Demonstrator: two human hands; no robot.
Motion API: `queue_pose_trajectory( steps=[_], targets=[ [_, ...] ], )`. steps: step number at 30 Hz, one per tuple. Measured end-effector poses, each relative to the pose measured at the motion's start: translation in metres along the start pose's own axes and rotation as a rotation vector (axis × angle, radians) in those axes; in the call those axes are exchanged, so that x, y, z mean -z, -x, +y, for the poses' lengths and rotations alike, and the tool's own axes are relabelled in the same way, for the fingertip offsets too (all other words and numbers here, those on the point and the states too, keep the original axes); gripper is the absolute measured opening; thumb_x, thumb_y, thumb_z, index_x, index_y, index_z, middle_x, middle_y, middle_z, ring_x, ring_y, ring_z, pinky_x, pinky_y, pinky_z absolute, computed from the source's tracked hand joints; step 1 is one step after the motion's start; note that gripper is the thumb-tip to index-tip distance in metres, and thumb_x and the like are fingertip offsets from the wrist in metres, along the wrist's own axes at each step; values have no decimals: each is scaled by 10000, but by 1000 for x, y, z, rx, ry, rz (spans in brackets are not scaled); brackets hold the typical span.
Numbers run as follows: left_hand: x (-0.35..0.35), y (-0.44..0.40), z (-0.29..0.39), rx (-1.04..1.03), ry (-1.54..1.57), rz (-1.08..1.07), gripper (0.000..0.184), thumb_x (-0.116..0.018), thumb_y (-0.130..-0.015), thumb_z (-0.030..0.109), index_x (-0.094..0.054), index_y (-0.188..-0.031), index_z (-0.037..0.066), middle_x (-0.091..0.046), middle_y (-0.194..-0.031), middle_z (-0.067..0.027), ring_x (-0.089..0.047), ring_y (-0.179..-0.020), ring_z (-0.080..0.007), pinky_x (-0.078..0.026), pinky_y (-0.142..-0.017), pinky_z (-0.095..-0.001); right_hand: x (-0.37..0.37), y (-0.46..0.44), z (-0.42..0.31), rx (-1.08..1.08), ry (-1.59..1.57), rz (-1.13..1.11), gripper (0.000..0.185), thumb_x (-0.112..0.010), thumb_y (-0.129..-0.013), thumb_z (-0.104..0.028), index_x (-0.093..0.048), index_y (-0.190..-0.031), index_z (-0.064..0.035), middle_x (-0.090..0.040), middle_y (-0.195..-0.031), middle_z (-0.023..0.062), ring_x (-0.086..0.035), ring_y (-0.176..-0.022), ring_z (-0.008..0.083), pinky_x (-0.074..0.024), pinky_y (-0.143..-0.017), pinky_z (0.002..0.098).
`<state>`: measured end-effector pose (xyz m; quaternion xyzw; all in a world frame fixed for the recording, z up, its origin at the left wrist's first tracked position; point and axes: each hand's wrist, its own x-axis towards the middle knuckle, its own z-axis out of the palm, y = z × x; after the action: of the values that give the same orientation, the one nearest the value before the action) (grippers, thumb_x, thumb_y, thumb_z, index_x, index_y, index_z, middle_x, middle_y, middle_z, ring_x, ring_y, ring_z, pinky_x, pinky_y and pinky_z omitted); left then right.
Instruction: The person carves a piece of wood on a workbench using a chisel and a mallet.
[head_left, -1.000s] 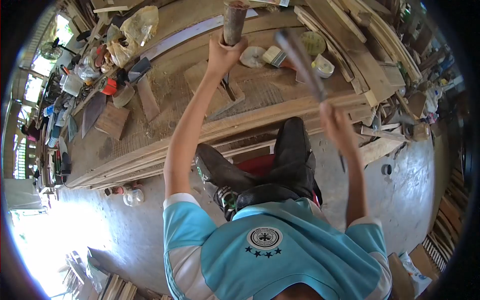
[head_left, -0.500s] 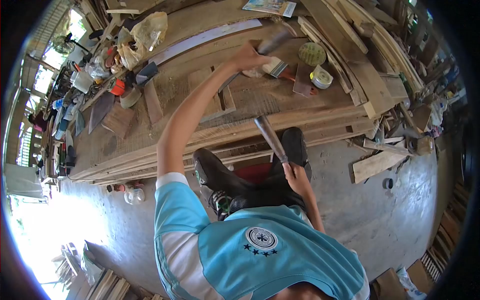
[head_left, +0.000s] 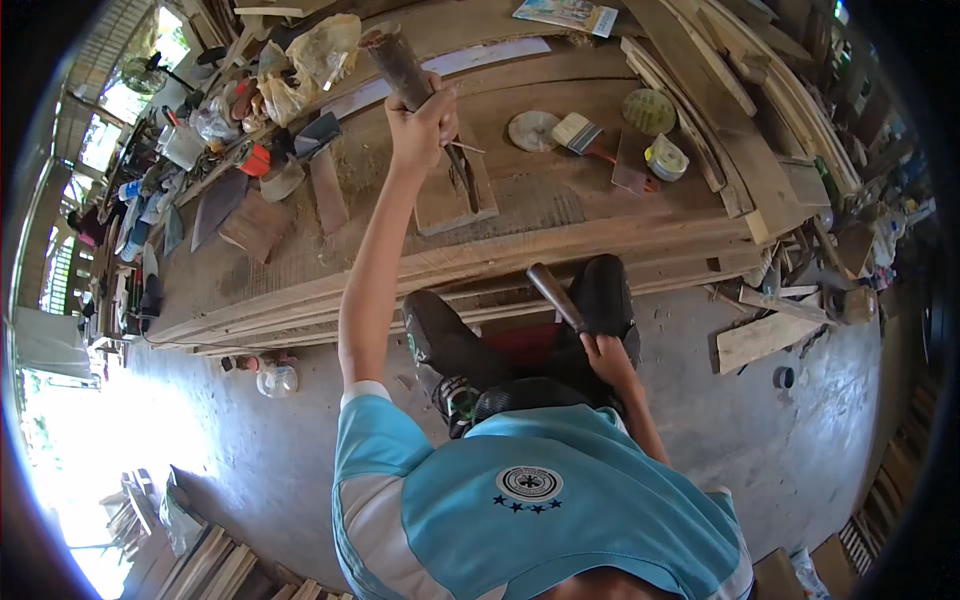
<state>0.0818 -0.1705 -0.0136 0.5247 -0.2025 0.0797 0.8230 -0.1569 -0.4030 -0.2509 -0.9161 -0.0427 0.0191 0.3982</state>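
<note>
My left hand (head_left: 422, 122) grips a chisel (head_left: 398, 68) with a thick dark wooden handle that leans up and to the left. Its dark, narrow lower part runs down to a flat wooden block (head_left: 430, 212) on the bench; a dark slot shows there, and I cannot tell how deep the tip sits. A thin wood sliver (head_left: 468, 148) sticks out beside the hand. Near my right knee, my right hand (head_left: 610, 360) is closed around the thin end of a round wooden mallet (head_left: 553, 292), its thick end pointing up-left, apart from the chisel.
On the stacked-plank bench (head_left: 330, 275) lie a paintbrush (head_left: 578, 134), a round lid (head_left: 534, 131), a tape roll (head_left: 666, 158) and a green round tin (head_left: 649, 112). Long boards (head_left: 720, 120) pile up at the right. Clutter with plastic bags (head_left: 325, 50) fills the left.
The chisel's handle has swung from leaning right to leaning left, and my left hand moved left with it. My right hand stays low with the mallet. The view has shifted slightly.
</note>
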Motion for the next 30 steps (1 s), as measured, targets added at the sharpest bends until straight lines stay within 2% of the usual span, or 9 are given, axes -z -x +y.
queue_pose_trajectory(
  steps=[7,9,13,16,18,22,25,28,30],
  targets=[
    [0,3,-12,-50,55,-4,104,-508,-715,-38,-459,-694,51,-386,-462,-1,-331,-319,-71,-218,-305,-229,2,0,-1,-13,-31,34,357,-491,-822,-210,-499,-627,88,-523,-661,259,-516,-601,384,-395,-514,419],
    [-1,3,-12,-44,23,10,103,-506,-715,-38,-460,-692,51,-398,-468,-5,-335,-326,-67,-219,-307,-229,5,0,-6,-107,-94,-2,332,-489,-818,-223,-506,-642,58,-521,-652,239,-503,-666,399,-378,-554,444],
    [-4,5,-19,-58,-4,19,94,-512,-716,-26,-467,-682,49,-423,-482,-7,-346,-328,-65,-228,-305,-232,2,1,0,-98,-45,-17,330,-491,-817,-221,-504,-635,54,-518,-647,239,-505,-654,396,-374,-549,445],
    [-14,10,-24,-120,-163,-11,88,-535,-730,-2,-475,-722,62,-404,-484,3,-332,-339,-60,-228,-312,-223,0,1,4,-47,15,-31,359,-482,-828,-213,-517,-645,93,-517,-667,266,-510,-621,393,-391,-513,413],
    [-24,13,-23,-119,-288,-5,159,-546,-700,38,-416,-611,55,-421,-496,19,-362,-410,-52,-287,-388,-222,2,0,2,-51,-20,-22,347,-485,-825,-208,-513,-655,93,-510,-663,269,-509,-644,397,-391,-523,419],
    [-23,9,-31,-111,-354,-28,185,-557,-688,68,-394,-600,65,-406,-488,26,-348,-442,-44,-285,-414,-236,5,3,-7,-23,-18,3,326,-490,-821,-201,-510,-677,91,-506,-671,272,-510,-656,397,-392,-536,423],
    [-18,2,-30,-117,-392,3,185,-559,-682,80,-398,-592,71,-400,-481,24,-345,-436,-45,-277,-409,-255,6,0,-6,-94,-28,-43,309,-494,-819,-197,-511,-695,86,-509,-685,272,-507,-675,402,-393,-548,424],
    [-13,0,-28,-103,-319,-54,183,-558,-675,73,-400,-584,68,-412,-485,23,-350,-438,-47,-274,-411,-252,4,0,-3,-79,-76,-40,305,-497,-817,-198,-515,-695,81,-515,-699,270,-506,-679,406,-393,-549,428],
    [-12,1,-27,-23,-281,-114,194,-567,-676,74,-404,-570,66,-425,-480,20,-359,-432,-49,-266,-401,-253,1,-1,1,-48,-17,-25,304,-498,-816,-201,-519,-693,76,-519,-699,266,-507,-684,405,-394,-552,429]
  ],
)
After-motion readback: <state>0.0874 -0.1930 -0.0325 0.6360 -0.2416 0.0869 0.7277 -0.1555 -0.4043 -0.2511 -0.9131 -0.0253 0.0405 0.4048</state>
